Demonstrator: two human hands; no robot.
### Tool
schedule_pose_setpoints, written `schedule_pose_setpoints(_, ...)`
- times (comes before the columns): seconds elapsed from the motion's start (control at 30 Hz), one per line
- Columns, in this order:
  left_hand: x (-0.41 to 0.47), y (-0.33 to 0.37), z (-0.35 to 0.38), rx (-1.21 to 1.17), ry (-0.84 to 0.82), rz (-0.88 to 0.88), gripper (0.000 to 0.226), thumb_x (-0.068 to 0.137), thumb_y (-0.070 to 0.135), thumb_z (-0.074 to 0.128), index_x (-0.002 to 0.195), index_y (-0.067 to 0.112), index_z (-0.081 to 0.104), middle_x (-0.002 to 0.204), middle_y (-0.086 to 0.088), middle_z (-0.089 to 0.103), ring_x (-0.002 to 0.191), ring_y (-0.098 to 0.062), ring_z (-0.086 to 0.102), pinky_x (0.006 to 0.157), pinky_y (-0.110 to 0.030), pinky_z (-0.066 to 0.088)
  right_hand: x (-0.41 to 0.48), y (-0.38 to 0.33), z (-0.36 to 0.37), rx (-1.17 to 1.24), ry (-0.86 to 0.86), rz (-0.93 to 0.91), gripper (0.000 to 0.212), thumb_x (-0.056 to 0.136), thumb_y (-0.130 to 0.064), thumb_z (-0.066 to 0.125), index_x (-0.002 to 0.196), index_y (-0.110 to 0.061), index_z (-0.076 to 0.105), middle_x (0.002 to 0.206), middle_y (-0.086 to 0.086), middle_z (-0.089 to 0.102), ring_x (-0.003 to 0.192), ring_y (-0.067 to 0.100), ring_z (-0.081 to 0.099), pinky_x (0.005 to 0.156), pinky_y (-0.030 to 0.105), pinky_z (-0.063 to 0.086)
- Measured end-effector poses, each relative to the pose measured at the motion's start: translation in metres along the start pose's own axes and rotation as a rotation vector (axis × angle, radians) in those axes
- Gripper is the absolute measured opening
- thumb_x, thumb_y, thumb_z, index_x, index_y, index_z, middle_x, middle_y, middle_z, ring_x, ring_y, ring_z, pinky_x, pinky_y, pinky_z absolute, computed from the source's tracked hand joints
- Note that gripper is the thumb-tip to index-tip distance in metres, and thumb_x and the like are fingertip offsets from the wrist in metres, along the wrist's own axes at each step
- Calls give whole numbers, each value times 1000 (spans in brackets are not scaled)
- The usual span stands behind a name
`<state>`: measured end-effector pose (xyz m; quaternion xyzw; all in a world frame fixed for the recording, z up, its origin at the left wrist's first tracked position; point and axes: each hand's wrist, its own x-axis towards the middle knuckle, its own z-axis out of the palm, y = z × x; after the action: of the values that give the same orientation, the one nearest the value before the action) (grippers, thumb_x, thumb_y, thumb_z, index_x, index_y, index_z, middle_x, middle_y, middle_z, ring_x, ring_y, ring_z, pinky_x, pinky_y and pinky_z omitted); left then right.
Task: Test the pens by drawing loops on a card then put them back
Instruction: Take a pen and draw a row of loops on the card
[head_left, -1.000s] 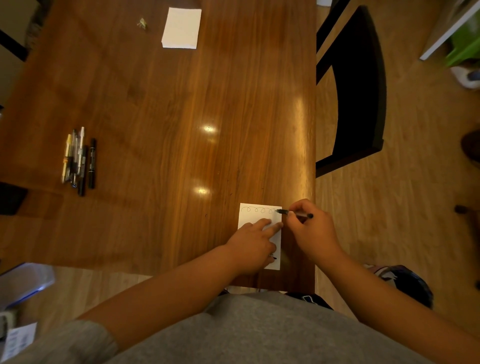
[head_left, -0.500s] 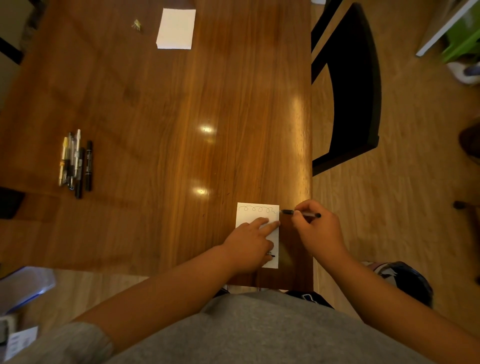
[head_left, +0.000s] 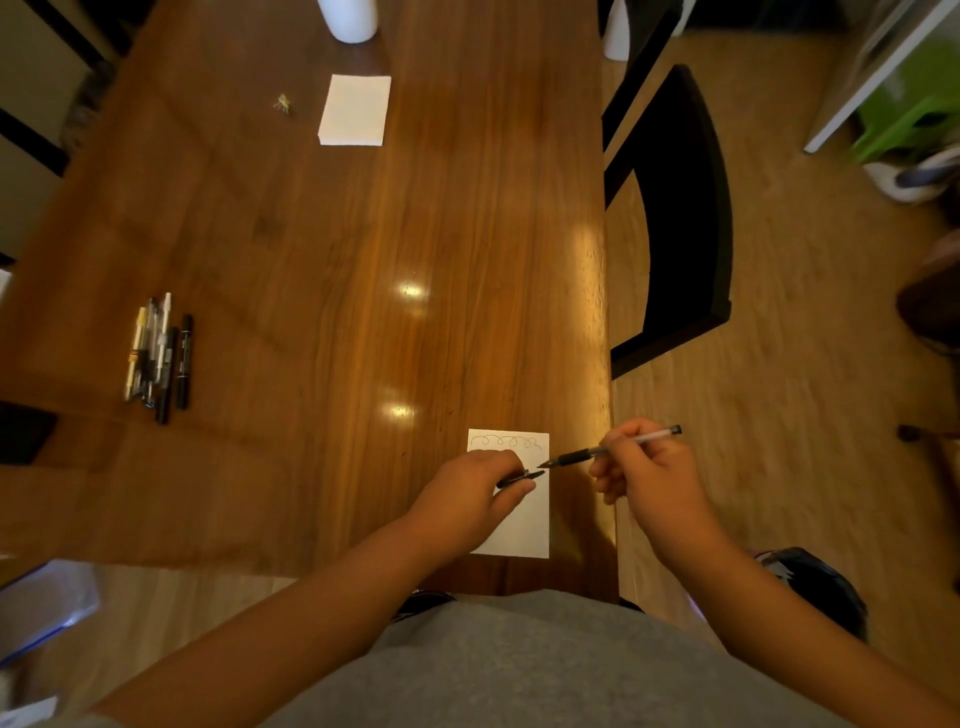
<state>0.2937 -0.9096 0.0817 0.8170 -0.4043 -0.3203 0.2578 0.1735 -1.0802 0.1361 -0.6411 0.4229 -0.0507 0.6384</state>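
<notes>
A white card (head_left: 524, 525) lies at the near right of the wooden table (head_left: 322, 270), with a row of drawn loops along its top edge. My right hand (head_left: 649, 480) holds a clear pen (head_left: 608, 451) with a black grip, lifted off the card, its tip pointing left toward my left hand. My left hand (head_left: 467, 501) rests over the card and pinches a small black pen cap (head_left: 519, 478), its open end facing the pen tip. A bundle of several pens (head_left: 158, 358) lies at the table's left side.
A second white card stack (head_left: 356, 110) lies far up the table, with a small crumpled scrap (head_left: 283, 104) to its left and a white cylinder (head_left: 347, 18) beyond. A black chair (head_left: 675, 218) stands at the table's right edge.
My right hand lifted the pen off the card and drew it to the right. My left hand stopped pressing the card flat and now holds the cap up toward the pen tip.
</notes>
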Motion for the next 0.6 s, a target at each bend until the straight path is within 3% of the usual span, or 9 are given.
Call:
schedule_pose_setpoints(0.1,-3,5,-5,-10,16,-9,22,97,43,51,106,26,62,102,7,65,89,-8,57,74,-24,52,-1,-6,2,-2,-17,-13,20,99,-12,49,86,-4,62,64,8,68,54,17,63,48,23,52)
schedule_pose_setpoints(0.27,-6,15,-14,6,48,17,22,97,43,51,105,26,62,99,7,65,87,-8,56,73,-27,53,-4,-13,8,-35,-65,-33,21,99,-13,50,84,-9,64,65,7,69,54,17,64,49,22,52)
schedule_pose_setpoints(0.47,-9,30,-23,-35,116,81,21,98,40,51,102,25,64,93,7,65,83,-8,57,67,-27,50,-9,-19,9,38,-111,-45,22,99,-21,53,86,-9,66,70,9,70,58,20,65,52,25,53)
schedule_pose_setpoints(0.6,-8,37,-31,-102,73,47,19,98,38,51,95,25,65,80,6,63,70,-7,55,59,-31,46,-8,-24,11,133,-115,-11,23,99,-23,53,89,-6,64,69,6,68,60,17,64,54,24,53)
